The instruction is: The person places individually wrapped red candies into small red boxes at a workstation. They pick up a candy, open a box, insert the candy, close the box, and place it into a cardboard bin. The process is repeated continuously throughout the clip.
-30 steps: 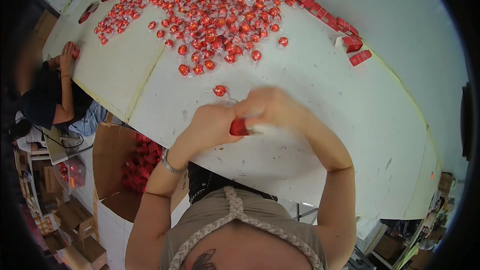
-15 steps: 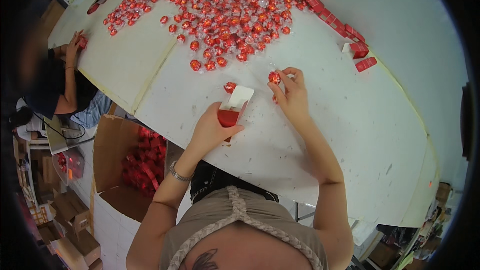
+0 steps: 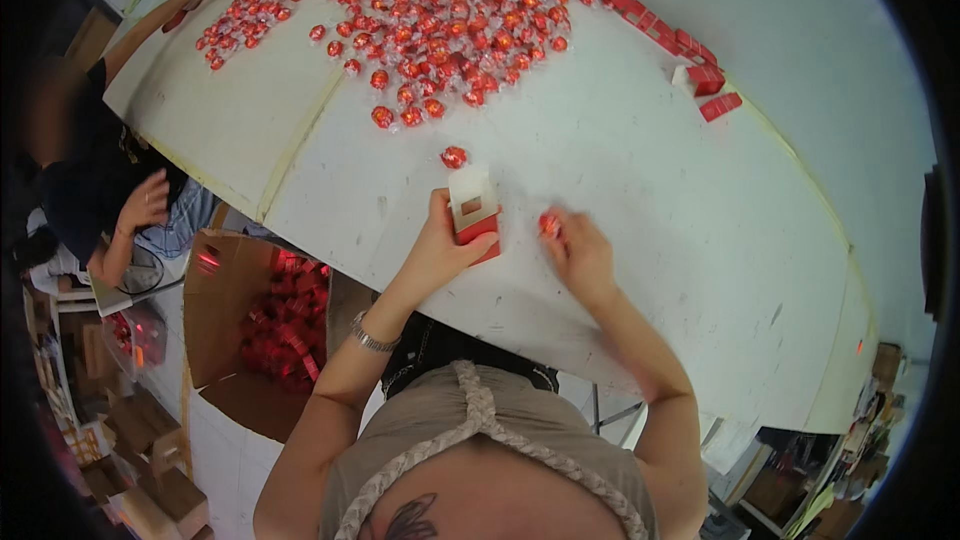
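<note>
Left hand (image 3: 440, 250) round box (image 3: 474, 212) — right hand (image 3: 580, 252) beside

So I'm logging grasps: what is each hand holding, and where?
Left hand grips small red box by its lower side; right hand pinches red wrapped candy at fingertips.

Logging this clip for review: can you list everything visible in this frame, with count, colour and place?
Table: one, white, spanning the middle of the view.
Wrapped candies: a large heap, too many to count, red, far side of the table.
Single candy: one, red, apart from the heap, just beyond the small box.
Flat cartons: a row, red, far right edge of the table.
Cardboard box: one, brown, on the floor at left, holding red packs.
Co-worker: one person, dark top, at the left.
Small box: one, red with an open white flap, in the left hand.
Left hand: grips the small box.
Right hand: holds one red candy in its fingers.
</note>
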### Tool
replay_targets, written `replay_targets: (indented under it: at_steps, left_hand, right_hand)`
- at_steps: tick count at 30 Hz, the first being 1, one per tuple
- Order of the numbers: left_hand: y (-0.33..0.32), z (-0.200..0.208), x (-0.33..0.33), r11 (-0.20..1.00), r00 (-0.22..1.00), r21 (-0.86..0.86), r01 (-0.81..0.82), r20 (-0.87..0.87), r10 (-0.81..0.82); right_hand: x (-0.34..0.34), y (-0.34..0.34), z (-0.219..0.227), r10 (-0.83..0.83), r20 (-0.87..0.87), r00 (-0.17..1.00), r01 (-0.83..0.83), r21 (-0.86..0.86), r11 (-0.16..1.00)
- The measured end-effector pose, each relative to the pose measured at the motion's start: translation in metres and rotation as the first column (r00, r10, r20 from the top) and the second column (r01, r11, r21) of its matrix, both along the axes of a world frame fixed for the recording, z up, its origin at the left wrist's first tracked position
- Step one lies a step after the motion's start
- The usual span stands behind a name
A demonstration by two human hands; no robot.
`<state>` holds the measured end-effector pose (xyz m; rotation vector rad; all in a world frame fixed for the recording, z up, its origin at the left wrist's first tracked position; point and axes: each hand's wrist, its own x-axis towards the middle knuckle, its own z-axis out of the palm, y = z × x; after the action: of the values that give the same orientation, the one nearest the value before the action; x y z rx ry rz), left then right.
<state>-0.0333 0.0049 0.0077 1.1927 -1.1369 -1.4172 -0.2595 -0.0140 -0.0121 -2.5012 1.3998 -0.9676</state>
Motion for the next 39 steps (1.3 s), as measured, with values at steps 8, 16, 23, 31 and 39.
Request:
replay_targets:
  at_steps: [8,16,23,31,39]
  left_hand:
    - [-0.013,-0.007,-0.028,0.995,0.972,-0.08,0.053,0.233,-0.033]
    - [-0.011,-0.017,-0.026,0.954,0.941,-0.274,0.125,0.336,-0.027]
    - [-0.012,-0.006,-0.025,0.973,0.99,-0.216,0.086,0.125,-0.06]
    - [-0.012,-0.027,-0.023,0.931,0.976,-0.358,0.07,0.218,0.011]
    - [-0.006,-0.023,-0.026,0.986,0.991,-0.14,0.087,0.114,-0.072]
  right_hand:
    - [0.034,-0.04,0.119,0.272,-0.371,0.888,-0.364,-0.207,0.908]
    - [0.034,-0.052,0.114,0.442,-0.1,0.891,-0.441,0.035,0.897]
    - [0.033,-0.056,0.091,0.384,-0.12,0.916,-0.375,0.093,0.923]
    - [0.044,-0.034,0.012,-0.239,0.774,0.586,-0.587,0.609,0.533]
    - [0.05,-0.04,0.034,-0.233,0.793,0.563,-0.511,0.556,0.656]
